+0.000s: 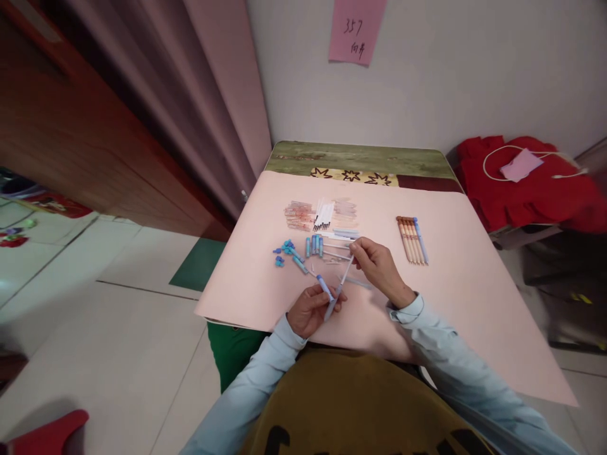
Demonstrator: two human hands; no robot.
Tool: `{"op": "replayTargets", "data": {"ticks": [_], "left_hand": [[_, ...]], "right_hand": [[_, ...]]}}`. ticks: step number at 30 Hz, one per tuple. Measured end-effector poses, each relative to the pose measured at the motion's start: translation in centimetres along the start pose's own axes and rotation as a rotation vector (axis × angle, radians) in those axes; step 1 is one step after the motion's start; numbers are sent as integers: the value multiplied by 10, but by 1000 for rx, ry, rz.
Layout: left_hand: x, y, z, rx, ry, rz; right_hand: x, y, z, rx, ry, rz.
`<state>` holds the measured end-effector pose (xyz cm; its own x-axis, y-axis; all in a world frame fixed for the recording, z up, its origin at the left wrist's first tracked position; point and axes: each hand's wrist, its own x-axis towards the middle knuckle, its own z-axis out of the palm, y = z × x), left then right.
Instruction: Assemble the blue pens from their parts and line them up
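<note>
Resting tilted in left fingers [313, 299]: blue pen tube [324, 287].

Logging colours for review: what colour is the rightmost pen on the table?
The rightmost pen is blue, shown in the head view.

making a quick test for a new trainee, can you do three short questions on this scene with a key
1. True or false: the right hand pinches a thin white stick.
2. Multiple choice: as the person sees it, where does the row of pens lie relative to the cluster of small blue pieces?
A) to its left
B) to its right
C) underneath it
3. Fill in the blank: the pen at the right end of the row is ____ in colour, unlike its brown-topped neighbours.

Key:
1. True
2. B
3. Blue
</note>
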<state>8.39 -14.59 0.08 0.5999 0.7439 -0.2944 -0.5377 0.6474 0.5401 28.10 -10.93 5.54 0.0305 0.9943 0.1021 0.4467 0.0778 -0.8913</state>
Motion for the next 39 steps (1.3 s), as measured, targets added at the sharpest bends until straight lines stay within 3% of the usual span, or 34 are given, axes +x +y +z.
{"op": "replayTargets", "data": {"ticks": [5, 10, 15, 20, 27, 30, 32, 36, 39], "left_hand": [[1, 0, -1, 13, -5, 1], [0, 0, -2, -25, 8, 4], [1, -2, -3, -110, 50, 86], [5, -2, -4, -151, 89, 100], [5, -3, -7, -158, 107, 112], [5, -4, -6, -160, 109, 126], [6, -5, -6, -166, 112, 139], [9, -7, -5, -188, 117, 159], [11, -9, -5, -199, 122, 162]], "right_hand": [[-3, 0, 6, 61, -37, -42], [-11, 5, 6, -80, -214, -24], [-34, 22, -8, -389, -17, 16], [-56, 41, -9, -734, -76, -117], [-40, 54, -3, -866, 64, -228], [-38, 48, -1, -772, 167, -240], [-44, 39, 4, -580, 177, -188], [-64, 19, 27, 0, -44, 55], [-72, 13, 46, 227, -91, 133]]}}
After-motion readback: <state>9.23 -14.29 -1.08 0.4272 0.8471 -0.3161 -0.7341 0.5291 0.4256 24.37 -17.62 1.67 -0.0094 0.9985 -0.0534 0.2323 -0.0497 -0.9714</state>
